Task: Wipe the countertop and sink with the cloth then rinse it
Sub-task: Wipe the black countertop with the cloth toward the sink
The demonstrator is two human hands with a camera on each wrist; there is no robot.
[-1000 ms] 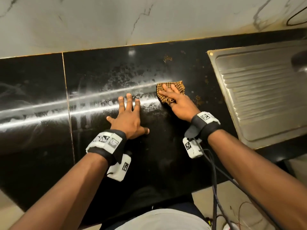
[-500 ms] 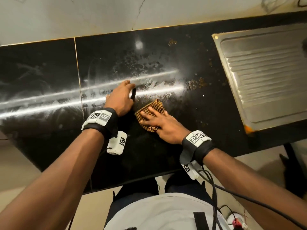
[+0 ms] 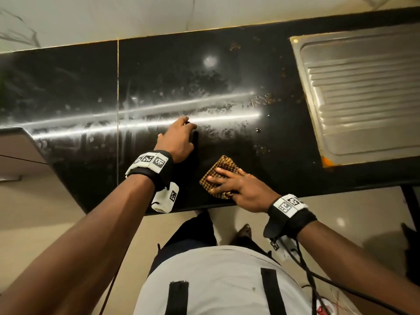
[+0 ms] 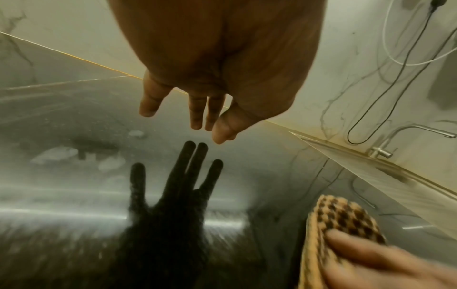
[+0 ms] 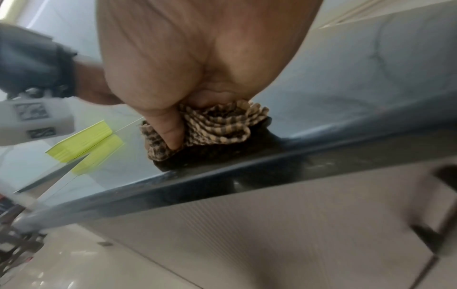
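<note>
A brown checked cloth (image 3: 218, 176) lies on the black countertop (image 3: 159, 76), close to its front edge. My right hand (image 3: 238, 189) presses it down: the fingers lie across its top, and in the right wrist view the thumb digs into the bunched folds of the cloth (image 5: 217, 125). My left hand (image 3: 178, 139) hovers just above the counter to the left of the cloth, holding nothing. Its fingers (image 4: 196, 117) hang loose and straight over their dark reflection. A steel sink drainboard (image 3: 363, 87) is set into the counter at the right.
Brown residue specks (image 3: 261, 100) and pale wet streaks mark the counter near the drainboard. A faucet (image 4: 385, 144) and hanging cables (image 4: 371, 97) stand against the marble wall. A yellow-green object (image 5: 81, 142) sits far left. Floor and my feet lie below the counter edge.
My right hand has dragged the cloth from the back of the counter toward the front edge. My left hand has lifted off the surface, where it lay flat a second ago.
</note>
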